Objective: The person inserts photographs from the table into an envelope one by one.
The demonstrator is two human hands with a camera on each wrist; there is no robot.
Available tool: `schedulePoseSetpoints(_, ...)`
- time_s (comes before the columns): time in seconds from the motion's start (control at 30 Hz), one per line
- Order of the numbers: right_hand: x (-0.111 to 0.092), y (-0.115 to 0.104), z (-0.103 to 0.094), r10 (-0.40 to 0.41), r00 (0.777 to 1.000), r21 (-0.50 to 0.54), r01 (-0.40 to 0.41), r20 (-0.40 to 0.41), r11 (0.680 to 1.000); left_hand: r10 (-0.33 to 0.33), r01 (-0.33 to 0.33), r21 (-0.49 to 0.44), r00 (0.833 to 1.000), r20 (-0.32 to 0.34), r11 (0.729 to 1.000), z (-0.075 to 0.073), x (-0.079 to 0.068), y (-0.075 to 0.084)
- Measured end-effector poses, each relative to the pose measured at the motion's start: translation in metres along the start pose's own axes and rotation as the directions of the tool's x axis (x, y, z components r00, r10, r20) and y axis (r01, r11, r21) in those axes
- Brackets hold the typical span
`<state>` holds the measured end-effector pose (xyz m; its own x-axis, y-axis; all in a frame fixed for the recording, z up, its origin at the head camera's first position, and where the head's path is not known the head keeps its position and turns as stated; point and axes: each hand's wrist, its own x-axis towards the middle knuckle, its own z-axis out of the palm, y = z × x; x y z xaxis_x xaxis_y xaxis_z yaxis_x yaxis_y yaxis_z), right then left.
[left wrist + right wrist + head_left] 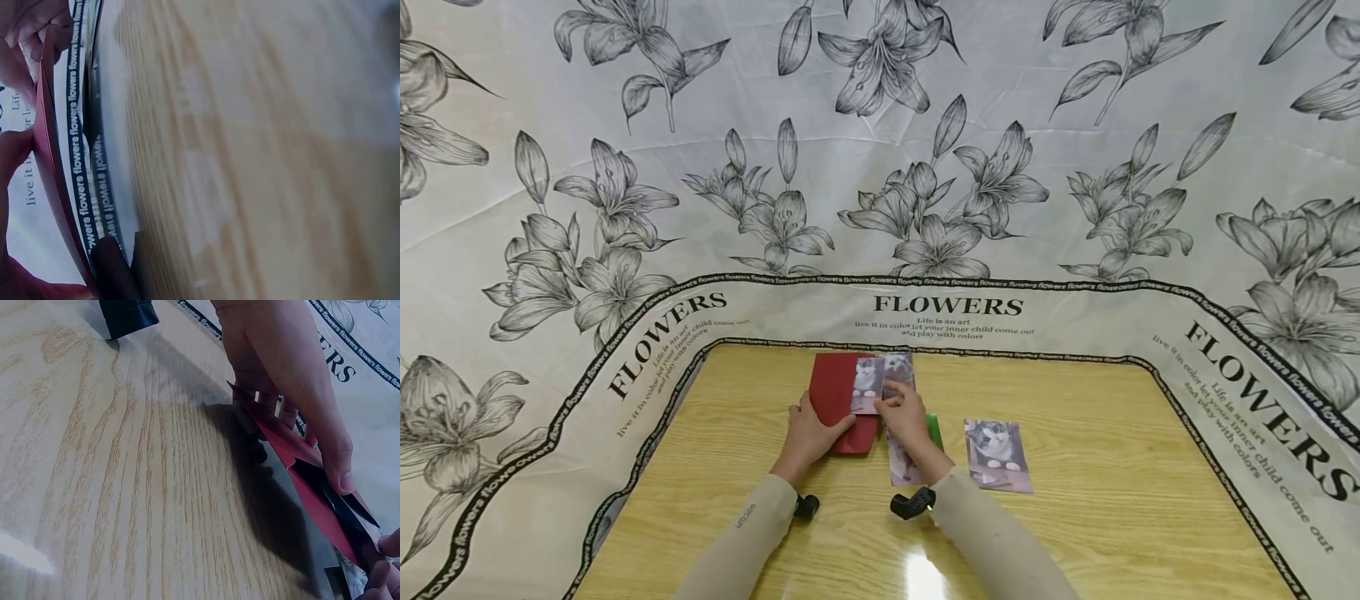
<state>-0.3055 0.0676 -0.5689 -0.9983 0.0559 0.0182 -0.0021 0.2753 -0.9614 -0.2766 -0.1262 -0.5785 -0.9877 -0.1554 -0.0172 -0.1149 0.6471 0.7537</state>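
Observation:
Lifted off the table, a red envelope [831, 385] is gripped by my left hand [807, 435], with the thumb on its near face. In the right wrist view that envelope [312, 503] appears edge-on, its opening parted. A cat photo card [867, 377] overlaps the envelope's right side; the fingers of my right hand [904, 414] pinch the card's right edge. How far the card sits inside the envelope, I cannot tell. Behind and below my right hand lies a longer cat picture [902, 468], partly hidden by the hand.
Another cat photo card [998, 454] lies flat on the wooden table [1097, 433], right of my right hand. A green item [934, 431] shows partly beside the right wrist. Flower-printed cloth [947, 317] borders the table's back and sides.

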Motion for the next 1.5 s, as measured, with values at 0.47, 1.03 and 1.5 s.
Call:
schedulePoseSetpoints(0.47, 0.003, -0.002, 0.011, 0.006, 1.000, -0.019, -0.005, 0.011, 1.000, 0.003, -0.003, 0.012, 1.000, 0.000, 1.000, 0.000, 0.003, -0.002)
schedulePoseSetpoints(1.03, 0.008, -0.004, 0.021, -0.026, 0.999, -0.126, 0.032, 0.042, 0.991, 0.012, -0.012, -0.014, 1.000, 0.006, 1.000, -0.002, 0.001, -0.001)
schedulePoseSetpoints(1.5, 0.008, -0.009, 0.026, -0.041, 0.999, -0.248, 0.038, -0.008, 0.968, 0.010, -0.010, -0.020, 1.000, 0.002, 1.000, -0.001, 0.002, -0.001)
